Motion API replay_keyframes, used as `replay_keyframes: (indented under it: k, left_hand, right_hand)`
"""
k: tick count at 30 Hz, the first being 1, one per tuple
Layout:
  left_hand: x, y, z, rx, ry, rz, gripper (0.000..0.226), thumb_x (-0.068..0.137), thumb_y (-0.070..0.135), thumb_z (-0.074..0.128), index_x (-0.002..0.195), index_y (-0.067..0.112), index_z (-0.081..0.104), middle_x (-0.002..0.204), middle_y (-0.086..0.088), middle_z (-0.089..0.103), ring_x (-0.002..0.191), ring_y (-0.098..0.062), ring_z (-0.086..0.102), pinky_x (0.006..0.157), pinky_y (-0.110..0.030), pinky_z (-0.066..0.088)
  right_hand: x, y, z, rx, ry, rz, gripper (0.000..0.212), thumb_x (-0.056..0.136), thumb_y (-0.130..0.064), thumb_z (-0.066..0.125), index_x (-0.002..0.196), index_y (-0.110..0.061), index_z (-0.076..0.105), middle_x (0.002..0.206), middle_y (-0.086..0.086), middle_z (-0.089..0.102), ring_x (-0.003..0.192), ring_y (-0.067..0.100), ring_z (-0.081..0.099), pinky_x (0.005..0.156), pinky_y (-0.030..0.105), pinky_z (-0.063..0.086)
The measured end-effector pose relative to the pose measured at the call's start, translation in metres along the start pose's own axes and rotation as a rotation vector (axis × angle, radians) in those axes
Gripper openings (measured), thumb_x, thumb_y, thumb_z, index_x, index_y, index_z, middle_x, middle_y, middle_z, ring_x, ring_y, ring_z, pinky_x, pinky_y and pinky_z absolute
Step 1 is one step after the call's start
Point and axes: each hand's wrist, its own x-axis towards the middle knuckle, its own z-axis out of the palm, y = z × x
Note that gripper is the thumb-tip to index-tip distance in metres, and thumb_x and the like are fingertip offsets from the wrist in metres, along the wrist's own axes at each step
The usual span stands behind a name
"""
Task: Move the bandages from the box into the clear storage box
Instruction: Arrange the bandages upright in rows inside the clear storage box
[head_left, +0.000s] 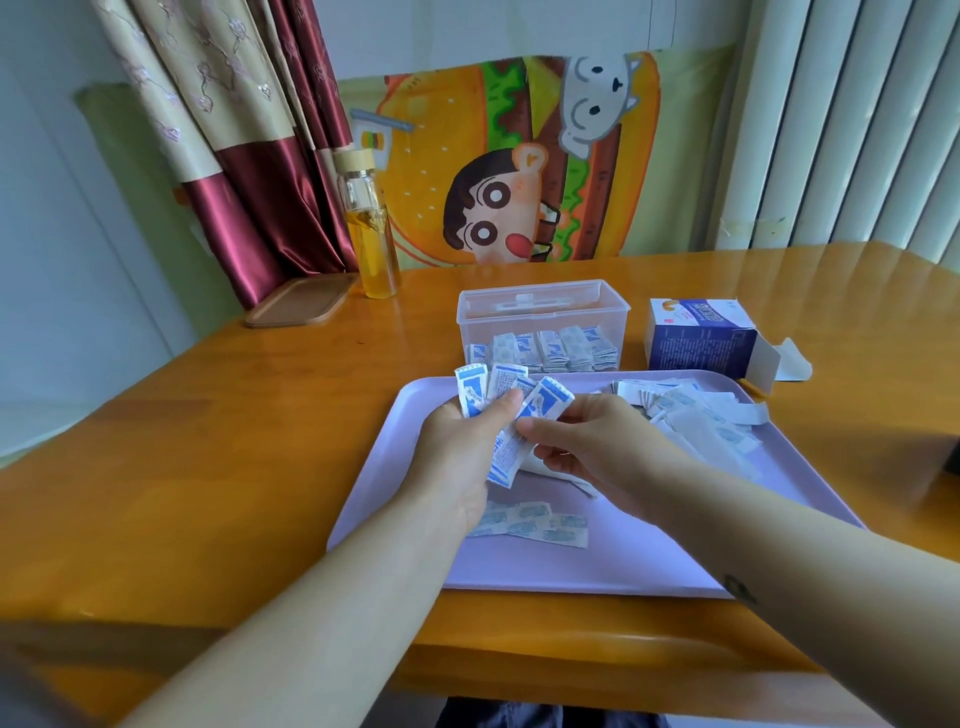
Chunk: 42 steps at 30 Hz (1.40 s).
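Note:
My left hand (462, 457) grips a fan of several white-and-blue wrapped bandages (496, 389) above the lilac tray (597, 561). My right hand (587, 447) pinches the rightmost bandage of that fan. A loose heap of bandages (691, 410) lies at the tray's far right, and a short strip of them (540, 522) lies flat near its middle. Behind the tray stands the clear storage box (543, 312), lid off, with a row of bandages stacked upright inside. The blue-and-white cardboard bandage box (701, 338) lies on its side to the right, flap open.
The wooden table (208, 467) carries a glass bottle (371, 234) of yellow liquid and a wooden lid (301, 301) at the back left. Curtains hang behind them, and a cartoon cloth covers the chair back opposite.

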Motion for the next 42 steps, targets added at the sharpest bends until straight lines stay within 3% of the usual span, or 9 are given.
replay_keyframes:
  k: [4, 11, 15, 19, 23, 28, 33, 37, 42]
  left_hand:
    - [-0.003, 0.004, 0.005, -0.116, -0.058, -0.056, 0.034, 0.101, 0.032, 0.039, 0.108, 0.009, 0.064, 0.105, -0.013, 0.071, 0.095, -0.026, 0.068, 0.09, -0.04, 0.052]
    - [-0.006, -0.002, 0.003, -0.061, -0.009, 0.017, 0.025, 0.1, 0.024, 0.044, 0.102, 0.013, 0.066, 0.102, -0.012, 0.072, 0.091, -0.028, 0.07, 0.086, -0.043, 0.054]
    - [-0.006, 0.001, 0.004, -0.036, -0.018, 0.007, 0.024, 0.099, 0.028, 0.046, 0.106, 0.017, 0.066, 0.104, -0.01, 0.072, 0.093, -0.027, 0.069, 0.087, -0.045, 0.054]
    - [-0.007, 0.005, 0.01, -0.023, -0.089, -0.069, 0.032, 0.101, 0.033, 0.039, 0.11, 0.016, 0.065, 0.111, -0.012, 0.069, 0.097, -0.029, 0.067, 0.08, -0.04, 0.054]
    - [-0.003, 0.023, 0.001, -0.081, -0.169, -0.076, 0.042, 0.099, 0.04, 0.036, 0.12, 0.013, 0.062, 0.114, -0.009, 0.065, 0.102, -0.024, 0.058, 0.09, -0.041, 0.045]
    - [0.026, 0.042, -0.048, 0.769, -0.066, 0.328, 0.028, 0.098, 0.019, 0.048, 0.124, 0.023, 0.057, 0.12, 0.01, 0.056, 0.108, -0.006, 0.052, 0.089, -0.022, 0.038]
    - [0.05, 0.031, -0.068, 1.468, -0.398, 0.203, 0.032, 0.091, 0.027, 0.059, 0.123, 0.02, 0.058, 0.123, 0.006, 0.057, 0.1, -0.008, 0.052, 0.081, -0.018, 0.038]
    - [0.055, 0.031, -0.061, 1.65, -0.479, 0.224, 0.034, 0.09, 0.03, 0.06, 0.122, 0.02, 0.057, 0.118, 0.006, 0.056, 0.095, -0.005, 0.046, 0.076, -0.012, 0.032]
    - [0.064, 0.045, -0.045, 1.766, -0.507, -0.113, 0.04, 0.088, 0.044, 0.059, 0.118, 0.019, 0.059, 0.1, 0.005, 0.058, 0.089, -0.015, 0.053, 0.078, -0.026, 0.041]
  right_hand:
    - [0.004, 0.001, -0.002, 0.032, 0.082, 0.033, 0.027, 0.084, -0.014, 0.069, 0.099, 0.008, 0.064, 0.071, 0.008, 0.057, 0.06, 0.012, 0.052, 0.059, 0.02, 0.048]
    - [-0.001, 0.003, -0.002, 0.229, 0.002, 0.089, 0.019, 0.085, -0.011, 0.066, 0.1, 0.0, 0.061, 0.072, 0.007, 0.053, 0.055, 0.009, 0.047, 0.056, 0.018, 0.045]
    - [-0.002, 0.003, -0.002, 0.108, 0.04, 0.057, 0.027, 0.085, -0.015, 0.067, 0.101, 0.007, 0.064, 0.064, 0.004, 0.052, 0.058, 0.011, 0.047, 0.06, 0.021, 0.044]
    - [-0.007, -0.006, -0.001, -0.098, -0.026, -0.037, 0.011, 0.089, -0.017, 0.063, 0.081, -0.011, 0.068, 0.054, -0.007, 0.053, 0.053, 0.008, 0.043, 0.057, 0.02, 0.039]
    - [-0.006, -0.03, -0.009, -0.304, 0.001, -0.159, 0.021, 0.088, -0.019, 0.064, 0.067, -0.02, 0.063, 0.043, -0.012, 0.05, 0.05, 0.01, 0.036, 0.051, 0.021, 0.031]
    - [0.005, -0.061, -0.03, -0.658, 0.076, -0.324, 0.014, 0.087, -0.026, 0.065, 0.09, -0.012, 0.069, 0.076, 0.004, 0.069, 0.048, 0.005, 0.043, 0.044, 0.016, 0.03]
    - [0.012, -0.069, -0.025, -0.91, 0.028, -0.358, 0.017, 0.088, -0.026, 0.063, 0.095, -0.012, 0.065, 0.09, 0.002, 0.069, 0.073, 0.019, 0.061, 0.058, 0.024, 0.045]
    - [0.015, -0.069, -0.02, -0.912, 0.001, -0.35, 0.02, 0.088, -0.022, 0.062, 0.103, -0.009, 0.064, 0.095, 0.004, 0.069, 0.083, 0.021, 0.066, 0.074, 0.037, 0.054]
    - [0.018, -0.068, -0.023, -0.652, 0.002, -0.214, 0.004, 0.089, -0.015, 0.062, 0.087, -0.012, 0.061, 0.073, 0.0, 0.064, 0.062, 0.011, 0.058, 0.061, 0.024, 0.051]
